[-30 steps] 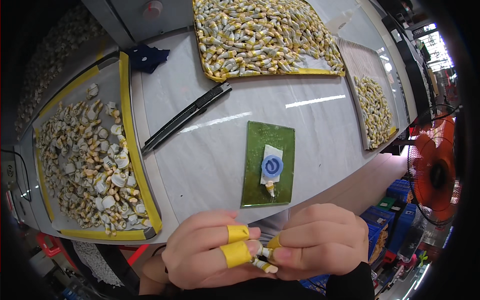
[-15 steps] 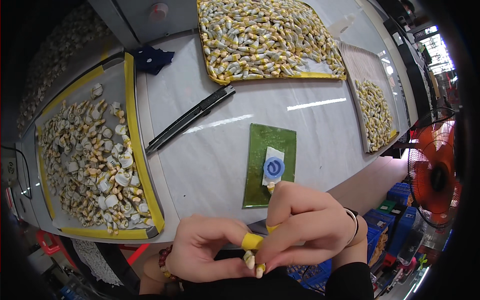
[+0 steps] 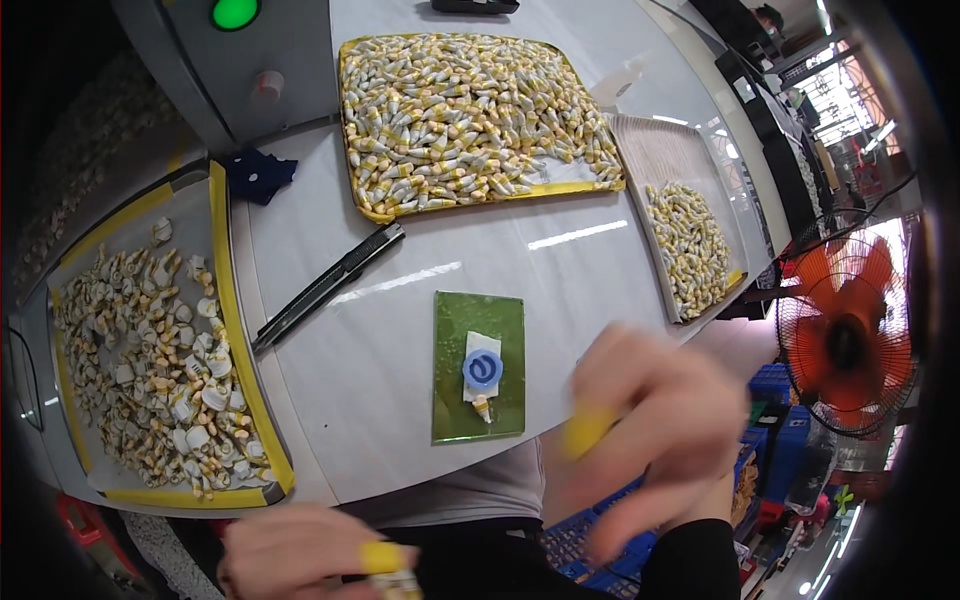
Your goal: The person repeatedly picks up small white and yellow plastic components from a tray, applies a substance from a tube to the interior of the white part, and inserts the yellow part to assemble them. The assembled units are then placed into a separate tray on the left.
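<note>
No legible txt, nos. or signs.

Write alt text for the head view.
A person's blurred right hand hangs right of a green rectangular slab; the left hand, at the lower edge, holds a small white-and-yellow piece. Shallow yellow-edged trays hold heaps of small pieces.
</note>
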Action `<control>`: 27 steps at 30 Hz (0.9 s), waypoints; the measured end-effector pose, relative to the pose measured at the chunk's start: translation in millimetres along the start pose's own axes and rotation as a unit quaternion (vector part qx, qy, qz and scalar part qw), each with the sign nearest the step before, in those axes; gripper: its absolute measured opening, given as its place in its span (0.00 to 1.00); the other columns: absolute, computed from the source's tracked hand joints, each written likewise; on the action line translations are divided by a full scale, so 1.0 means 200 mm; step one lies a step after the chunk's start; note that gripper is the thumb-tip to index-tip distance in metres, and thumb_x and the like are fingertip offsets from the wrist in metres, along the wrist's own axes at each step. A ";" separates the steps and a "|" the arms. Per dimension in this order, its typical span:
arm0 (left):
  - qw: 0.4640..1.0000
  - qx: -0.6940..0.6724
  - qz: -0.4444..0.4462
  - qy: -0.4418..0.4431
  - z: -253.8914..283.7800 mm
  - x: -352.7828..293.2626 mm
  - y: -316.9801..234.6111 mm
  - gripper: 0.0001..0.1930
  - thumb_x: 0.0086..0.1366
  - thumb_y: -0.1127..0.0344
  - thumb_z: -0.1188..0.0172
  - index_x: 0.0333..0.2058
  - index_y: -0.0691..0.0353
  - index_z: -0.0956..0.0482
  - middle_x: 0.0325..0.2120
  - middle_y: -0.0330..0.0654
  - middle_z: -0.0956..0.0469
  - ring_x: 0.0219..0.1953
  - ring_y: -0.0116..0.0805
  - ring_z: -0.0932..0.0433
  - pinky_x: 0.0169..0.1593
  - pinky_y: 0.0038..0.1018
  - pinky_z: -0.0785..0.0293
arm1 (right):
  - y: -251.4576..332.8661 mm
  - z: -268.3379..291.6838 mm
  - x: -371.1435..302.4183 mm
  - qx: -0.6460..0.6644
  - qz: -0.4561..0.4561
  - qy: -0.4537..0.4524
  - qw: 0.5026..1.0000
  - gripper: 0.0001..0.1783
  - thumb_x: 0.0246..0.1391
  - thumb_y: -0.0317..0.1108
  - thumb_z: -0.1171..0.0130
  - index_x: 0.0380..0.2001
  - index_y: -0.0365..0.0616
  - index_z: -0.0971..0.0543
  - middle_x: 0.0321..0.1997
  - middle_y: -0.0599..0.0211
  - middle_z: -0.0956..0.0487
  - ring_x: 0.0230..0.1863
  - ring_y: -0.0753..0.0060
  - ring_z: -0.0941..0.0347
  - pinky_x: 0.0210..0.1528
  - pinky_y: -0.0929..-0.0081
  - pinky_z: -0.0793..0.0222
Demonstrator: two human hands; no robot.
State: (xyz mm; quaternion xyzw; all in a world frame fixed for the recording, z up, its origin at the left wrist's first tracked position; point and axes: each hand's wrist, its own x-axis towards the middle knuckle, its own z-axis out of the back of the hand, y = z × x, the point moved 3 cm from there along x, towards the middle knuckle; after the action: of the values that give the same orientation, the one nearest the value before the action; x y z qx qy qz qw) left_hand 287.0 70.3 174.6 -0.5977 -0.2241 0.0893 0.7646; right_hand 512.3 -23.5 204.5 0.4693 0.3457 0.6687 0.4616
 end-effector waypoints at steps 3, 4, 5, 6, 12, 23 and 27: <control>0.950 0.259 0.072 -0.159 0.29 -0.18 -0.08 0.10 0.51 0.74 0.37 0.33 0.72 0.24 0.28 0.48 0.22 0.31 0.35 0.23 0.34 0.26 0.28 | -0.05 0.40 -0.01 -0.041 -0.020 -0.356 0.934 0.26 0.48 0.37 0.39 0.46 0.30 0.31 0.38 0.68 0.30 0.39 0.79 0.35 0.42 0.80 0.40; 0.895 0.394 0.100 -0.183 0.39 -0.25 -0.06 0.09 0.57 0.74 0.41 0.36 0.73 0.26 0.32 0.48 0.23 0.35 0.33 0.25 0.38 0.26 0.29 | -0.12 0.58 0.02 -0.055 -0.046 -0.411 0.909 0.29 0.48 0.38 0.39 0.50 0.30 0.33 0.41 0.65 0.29 0.42 0.80 0.35 0.45 0.77 0.41; 0.857 0.446 0.162 -0.202 0.46 -0.23 -0.05 0.11 0.55 0.74 0.42 0.37 0.72 0.26 0.31 0.48 0.24 0.35 0.38 0.25 0.40 0.29 0.31 | -0.19 0.71 0.07 -0.071 -0.086 -0.406 0.907 0.31 0.48 0.39 0.38 0.51 0.30 0.34 0.43 0.63 0.29 0.45 0.79 0.35 0.47 0.76 0.41; 0.808 0.496 0.224 -0.224 0.53 -0.20 -0.05 0.12 0.53 0.73 0.42 0.37 0.71 0.26 0.30 0.48 0.25 0.36 0.42 0.26 0.42 0.32 0.33 | -0.28 0.84 0.12 -0.082 -0.121 -0.399 0.905 0.34 0.47 0.40 0.37 0.52 0.31 0.36 0.45 0.62 0.28 0.48 0.78 0.35 0.48 0.75 0.41; 0.785 0.578 0.149 -0.167 0.61 -0.11 -0.15 0.16 0.51 0.73 0.41 0.40 0.70 0.27 0.33 0.50 0.25 0.39 0.49 0.27 0.44 0.33 0.34 | -0.78 1.25 0.09 -0.165 -0.371 -0.251 0.878 0.35 0.45 0.44 0.35 0.55 0.44 0.33 0.46 0.71 0.25 0.49 0.80 0.34 0.46 0.73 0.42; 0.799 0.568 0.126 -0.149 1.31 0.43 0.33 0.18 0.53 0.67 0.39 0.43 0.65 0.25 0.38 0.49 0.23 0.41 0.45 0.24 0.45 0.35 0.28 | -0.68 1.13 0.18 -0.264 -0.267 -0.301 0.877 0.20 0.44 0.40 0.33 0.37 0.36 0.21 0.34 0.66 0.21 0.40 0.79 0.27 0.44 0.80 0.35; 0.710 0.647 0.251 -0.121 1.47 0.63 0.55 0.19 0.54 0.64 0.40 0.45 0.62 0.25 0.43 0.50 0.25 0.44 0.48 0.25 0.48 0.36 0.29 | -0.44 0.83 0.09 -0.149 -0.137 -0.248 0.947 0.15 0.49 0.34 0.39 0.38 0.37 0.26 0.29 0.70 0.23 0.35 0.80 0.27 0.39 0.84 0.34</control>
State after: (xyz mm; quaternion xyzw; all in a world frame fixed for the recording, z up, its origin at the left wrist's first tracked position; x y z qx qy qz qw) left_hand 279.7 408.3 154.4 0.0246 -0.0443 0.4724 0.8799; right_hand 693.3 27.2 183.9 0.4939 0.1778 0.5056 0.6847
